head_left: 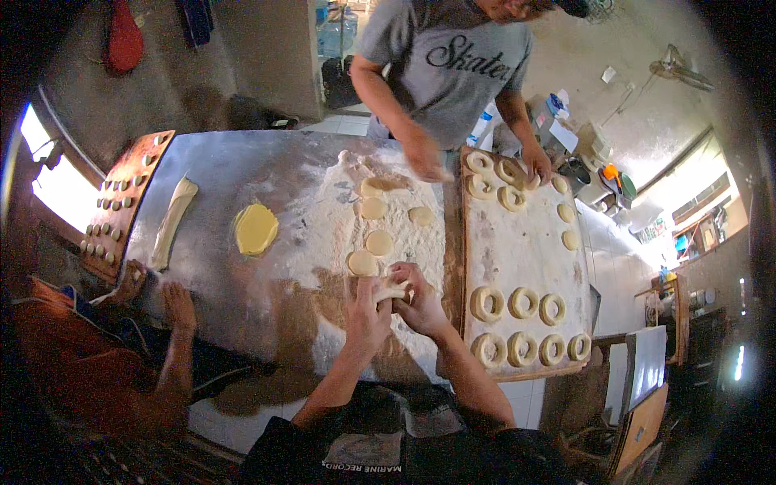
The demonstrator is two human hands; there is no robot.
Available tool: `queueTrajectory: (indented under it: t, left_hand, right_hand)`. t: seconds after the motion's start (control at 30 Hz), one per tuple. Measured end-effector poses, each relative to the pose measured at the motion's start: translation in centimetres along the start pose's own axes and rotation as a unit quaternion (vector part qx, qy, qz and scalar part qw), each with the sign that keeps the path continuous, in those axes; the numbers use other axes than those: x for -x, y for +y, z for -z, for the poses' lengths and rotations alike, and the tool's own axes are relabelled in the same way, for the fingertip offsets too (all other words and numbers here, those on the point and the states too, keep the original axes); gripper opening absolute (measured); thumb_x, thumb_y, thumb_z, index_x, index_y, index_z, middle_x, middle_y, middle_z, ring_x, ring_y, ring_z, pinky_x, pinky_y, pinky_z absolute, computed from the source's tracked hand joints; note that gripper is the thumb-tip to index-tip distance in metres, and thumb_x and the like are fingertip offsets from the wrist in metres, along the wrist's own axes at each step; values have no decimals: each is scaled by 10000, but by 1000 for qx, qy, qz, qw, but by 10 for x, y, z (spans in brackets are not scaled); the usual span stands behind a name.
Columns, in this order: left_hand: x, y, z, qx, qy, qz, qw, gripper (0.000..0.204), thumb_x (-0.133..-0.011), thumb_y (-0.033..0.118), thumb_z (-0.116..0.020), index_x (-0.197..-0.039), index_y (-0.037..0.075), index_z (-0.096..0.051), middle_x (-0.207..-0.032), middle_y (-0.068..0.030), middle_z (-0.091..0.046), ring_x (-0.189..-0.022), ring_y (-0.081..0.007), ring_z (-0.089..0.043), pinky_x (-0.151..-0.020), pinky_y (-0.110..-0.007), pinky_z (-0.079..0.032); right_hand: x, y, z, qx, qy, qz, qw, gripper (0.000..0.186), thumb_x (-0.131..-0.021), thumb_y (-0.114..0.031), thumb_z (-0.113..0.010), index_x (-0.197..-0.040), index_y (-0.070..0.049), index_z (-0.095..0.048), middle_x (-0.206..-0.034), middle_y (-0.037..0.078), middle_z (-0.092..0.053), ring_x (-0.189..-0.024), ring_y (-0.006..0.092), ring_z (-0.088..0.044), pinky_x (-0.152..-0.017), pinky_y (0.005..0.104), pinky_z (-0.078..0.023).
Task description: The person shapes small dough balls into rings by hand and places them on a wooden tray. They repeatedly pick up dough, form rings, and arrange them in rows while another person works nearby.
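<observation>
My left hand (368, 315) and my right hand (419, 305) grip a pale piece of dough (391, 293) between them at the near side of the floured patch. Just beyond my fingers lie several flattened dough rounds (379, 242) on the flour (347, 210). To my right, a dusted wooden board (517, 246) holds several dough rings (524, 303) and smaller rounds (569, 239). A yellow slab (256, 229) and a long strip of dough (174, 220) lie on the left part of the metal table (210, 307).
A co-worker (444, 73) across the table reaches toward the flour and the board. Another person's hand (179, 305) rests at the table's left near edge, beside a tilted board (129, 186) with several small dough pieces. Wooden furniture (643, 420) stands at my right.
</observation>
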State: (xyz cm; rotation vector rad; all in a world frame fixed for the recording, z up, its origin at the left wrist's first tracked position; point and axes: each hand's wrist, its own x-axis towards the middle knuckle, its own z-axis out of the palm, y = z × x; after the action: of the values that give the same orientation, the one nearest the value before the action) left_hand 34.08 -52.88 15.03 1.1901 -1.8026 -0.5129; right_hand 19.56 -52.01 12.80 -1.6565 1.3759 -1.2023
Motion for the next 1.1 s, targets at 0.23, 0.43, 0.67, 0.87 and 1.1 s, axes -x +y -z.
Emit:
queueTrajectory:
  t: [0.23,0.43,0.67,0.87,1.1]
  left_hand:
    - [4,16,-22,294,27,-53,954,178,-884,-61,-508,-1049,3,-522,-978,-205,-631,-889,-338,-649,-816,-434,-523]
    - [14,36,-46,609,125,57,781,181,-928,87,-551,-1075,16,-473,-970,-105,-565,-911,-239,-587,-851,-404,-484]
    - [22,85,-76,146,-45,8,988,273,-1019,281,-423,-1047,25,-516,-759,-134,-549,-640,-212,-560,-596,-357,-442]
    - [30,153,-145,208,-121,-7,970,126,-996,143,-440,-1009,43,-516,-718,-130,-565,-605,-258,-585,-573,-355,-467]
    - [38,240,-234,171,-205,-82,960,94,-962,125,-539,-1037,71,-523,-732,-136,-599,-656,-313,-641,-596,-397,-506]
  right_hand:
    - [22,-5,28,-607,-27,-67,791,468,-894,-216,-597,-1292,-62,-404,-1050,91,-629,-1054,219,-594,-947,347,-434]
    - [37,-29,42,-676,40,-87,731,519,-904,-398,-570,-1288,-84,-417,-1001,100,-631,-983,242,-604,-938,380,-429]
    - [58,-28,105,-385,107,-138,906,678,-976,-570,-439,-1432,-87,-306,-889,78,-548,-843,229,-578,-772,348,-476]
    - [102,-36,200,-496,169,-127,842,759,-928,-736,-305,-1358,-114,-370,-838,92,-569,-723,210,-575,-666,356,-478]
    - [161,3,302,-459,221,-127,851,428,-981,-263,-519,-1352,-130,-351,-705,38,-546,-666,123,-573,-605,227,-457]
